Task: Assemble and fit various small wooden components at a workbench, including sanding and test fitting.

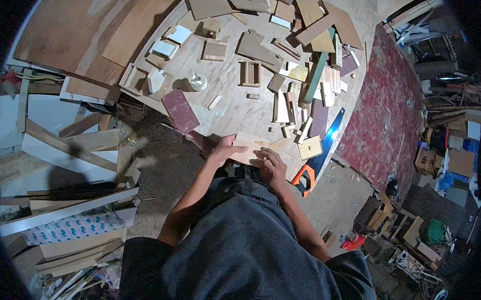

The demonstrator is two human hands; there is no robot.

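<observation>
A thin pale wooden board [247, 141] lies at the near edge of the worktable, right in front of my body. My left hand [223, 151] grips its left end, thumb laid across the top and the other fingers partly hidden beneath. At the right end, my right hand [270, 164] has its fingers bent over the board's near corner; its thumb is hard to make out. A handsaw [326, 145] with an orange and black handle rests to the right, blade slanting away along the table's edge. Near it sits a small square pale wood block [310, 147].
Wood offcuts cover the far and right parts of the worktable [228, 114]. Among them are a small open wooden frame [250, 74], a long green strip [316, 77] and a glass jar [198, 82]. A dark red board [180, 110] overhangs the left edge. Stacked boards [71, 148] crowd the left.
</observation>
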